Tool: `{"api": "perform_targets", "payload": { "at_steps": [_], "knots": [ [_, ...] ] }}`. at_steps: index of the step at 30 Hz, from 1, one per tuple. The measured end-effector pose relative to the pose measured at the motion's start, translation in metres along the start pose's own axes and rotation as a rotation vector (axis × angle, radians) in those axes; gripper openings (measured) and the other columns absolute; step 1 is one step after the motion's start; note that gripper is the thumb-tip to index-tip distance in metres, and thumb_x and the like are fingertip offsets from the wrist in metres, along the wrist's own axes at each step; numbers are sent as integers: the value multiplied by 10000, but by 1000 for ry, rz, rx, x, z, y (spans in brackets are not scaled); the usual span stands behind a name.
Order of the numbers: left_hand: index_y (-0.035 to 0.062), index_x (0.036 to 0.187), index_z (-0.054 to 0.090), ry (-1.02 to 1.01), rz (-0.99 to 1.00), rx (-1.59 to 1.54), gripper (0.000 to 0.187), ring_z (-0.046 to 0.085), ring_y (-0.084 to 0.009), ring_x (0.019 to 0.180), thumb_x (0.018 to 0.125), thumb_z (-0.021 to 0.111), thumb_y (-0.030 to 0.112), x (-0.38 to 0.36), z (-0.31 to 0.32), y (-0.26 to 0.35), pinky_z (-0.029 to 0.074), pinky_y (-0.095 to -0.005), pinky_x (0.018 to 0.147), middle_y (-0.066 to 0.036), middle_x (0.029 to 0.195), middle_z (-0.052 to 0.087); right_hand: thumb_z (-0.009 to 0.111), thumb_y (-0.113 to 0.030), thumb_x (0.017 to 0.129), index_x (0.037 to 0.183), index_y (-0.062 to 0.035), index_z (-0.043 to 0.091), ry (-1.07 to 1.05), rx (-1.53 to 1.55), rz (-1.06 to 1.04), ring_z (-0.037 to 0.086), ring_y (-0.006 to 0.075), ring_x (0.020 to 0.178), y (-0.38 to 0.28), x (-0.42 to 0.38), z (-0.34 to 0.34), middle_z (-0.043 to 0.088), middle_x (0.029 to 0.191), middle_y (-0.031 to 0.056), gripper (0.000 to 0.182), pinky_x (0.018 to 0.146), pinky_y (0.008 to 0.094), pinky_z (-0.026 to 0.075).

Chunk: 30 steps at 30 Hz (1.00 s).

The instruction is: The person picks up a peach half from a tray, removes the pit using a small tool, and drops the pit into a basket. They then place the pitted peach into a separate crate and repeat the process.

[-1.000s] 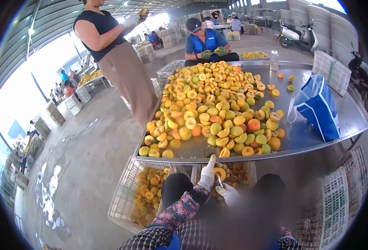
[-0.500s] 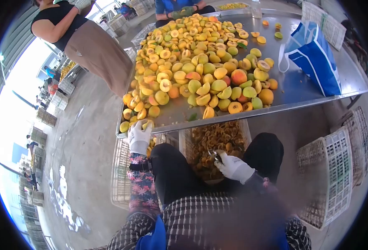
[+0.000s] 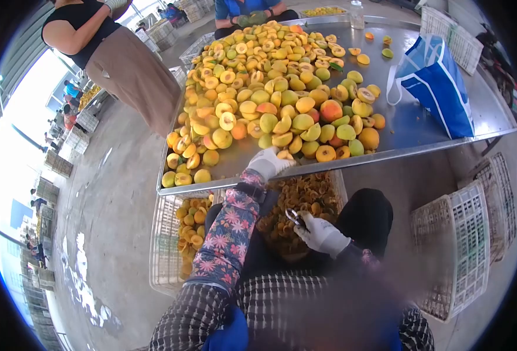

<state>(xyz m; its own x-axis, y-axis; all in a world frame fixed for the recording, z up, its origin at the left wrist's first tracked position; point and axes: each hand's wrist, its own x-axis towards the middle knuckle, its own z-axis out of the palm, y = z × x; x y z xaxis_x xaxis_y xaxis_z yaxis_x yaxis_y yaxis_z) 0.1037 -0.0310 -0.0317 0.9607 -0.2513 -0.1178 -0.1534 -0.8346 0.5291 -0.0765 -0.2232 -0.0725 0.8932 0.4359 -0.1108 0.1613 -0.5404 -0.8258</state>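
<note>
A heap of yellow peaches [image 3: 258, 99], many halved, covers much of the metal table [image 3: 235, 159]. At its near edge, my left hand [image 3: 265, 164], in a white glove, has its fingers closed around a peach half [image 3: 284, 155]. My gloved right hand [image 3: 324, 235] is over my lap, closed on a small metal tool with a looped end [image 3: 294, 217]. Below the tool, a crate of brown pits and scraps [image 3: 305, 196] stands between my knees. My left forearm passes over the gap between that crate and a crate of peach halves [image 3: 193, 225].
A blue bag [image 3: 440, 93] and a glass jar [image 3: 357, 16] stand on the table. White plastic crates [image 3: 454, 245] are at the right. One person [image 3: 115, 52] stands at the left; another person with gloved hands [image 3: 250, 17] sits across the table.
My left hand has moved right along the table edge, from the left corner fruit to a peach half near the middle. My right hand stays nearly in place with the tool.
</note>
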Motion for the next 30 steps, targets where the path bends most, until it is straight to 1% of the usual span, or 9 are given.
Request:
{"api": "perform_targets", "payload": {
  "at_steps": [2, 3, 5, 11, 16, 19, 20, 26, 30],
  "knots": [
    [-24, 1133, 570, 224, -30, -194, 618, 645, -320, 994, 727, 777, 392, -8, 0, 4, 500, -388, 876, -184, 1046, 671, 549, -262, 940, 1150, 3, 504, 5, 20, -1, 620, 430, 788, -6, 0, -5, 618, 792, 264, 342, 668, 481, 471],
    [-1, 1165, 537, 241, -65, -389, 533, 651, -306, 976, 800, 730, 337, -16, -2, 8, 522, -389, 857, -133, 1050, 659, 553, -261, 939, 1132, -1, 515, 13, 50, 81, 618, 431, 800, -14, 1, -8, 623, 819, 265, 326, 673, 466, 480],
    [47, 1202, 508, 228, 42, -1378, 416, 642, -300, 959, 890, 651, 284, -40, -2, 14, 538, -392, 821, -98, 1082, 624, 555, -247, 940, 1111, -7, 525, 34, 136, 71, 615, 432, 790, -10, 2, -6, 625, 820, 252, 296, 668, 446, 483],
    [60, 1216, 471, 175, -42, -1945, 482, 606, -286, 962, 971, 496, 474, -96, -12, 25, 515, -403, 816, -110, 1125, 590, 565, -214, 940, 1092, -15, 505, 252, 273, -209, 612, 396, 714, -59, 9, -28, 600, 767, 211, 258, 598, 425, 458],
    [26, 1166, 481, 251, -10, -1886, 554, 602, -264, 922, 967, 456, 543, -117, -6, 42, 505, -382, 831, -133, 1049, 586, 560, -224, 932, 1165, -11, 465, 435, -111, -390, 629, 391, 702, -88, 28, -22, 634, 801, 209, 329, 592, 465, 482],
    [16, 1159, 479, 342, -13, -1829, 558, 611, -242, 908, 971, 451, 540, -123, -4, 45, 508, -361, 836, -128, 1047, 583, 551, -247, 935, 1148, 6, 460, 464, -345, -320, 635, 393, 694, -91, 32, -11, 639, 805, 217, 343, 588, 478, 492],
    [23, 1207, 473, 347, 13, -1789, 557, 594, -285, 1004, 979, 431, 530, -126, 0, 43, 496, -412, 918, -145, 1125, 577, 573, -156, 911, 1144, 13, 435, 393, -317, -249, 604, 446, 716, -94, 32, -9, 615, 783, 256, 320, 600, 506, 467],
    [17, 1211, 461, 508, 22, -1759, 533, 592, -278, 1007, 993, 423, 501, -128, 13, 48, 497, -399, 908, -140, 1165, 550, 596, -148, 876, 1132, 9, 434, 368, -194, -271, 614, 430, 712, -91, 32, -4, 619, 765, 235, 341, 610, 493, 480],
    [12, 1188, 491, 424, -3, -1673, 516, 607, -252, 969, 1009, 391, 485, -131, 11, 45, 505, -359, 863, -127, 1112, 579, 565, -186, 884, 1100, 1, 441, 238, -455, -280, 629, 405, 750, -77, 35, -19, 629, 794, 215, 311, 642, 473, 499]
  ]
}}
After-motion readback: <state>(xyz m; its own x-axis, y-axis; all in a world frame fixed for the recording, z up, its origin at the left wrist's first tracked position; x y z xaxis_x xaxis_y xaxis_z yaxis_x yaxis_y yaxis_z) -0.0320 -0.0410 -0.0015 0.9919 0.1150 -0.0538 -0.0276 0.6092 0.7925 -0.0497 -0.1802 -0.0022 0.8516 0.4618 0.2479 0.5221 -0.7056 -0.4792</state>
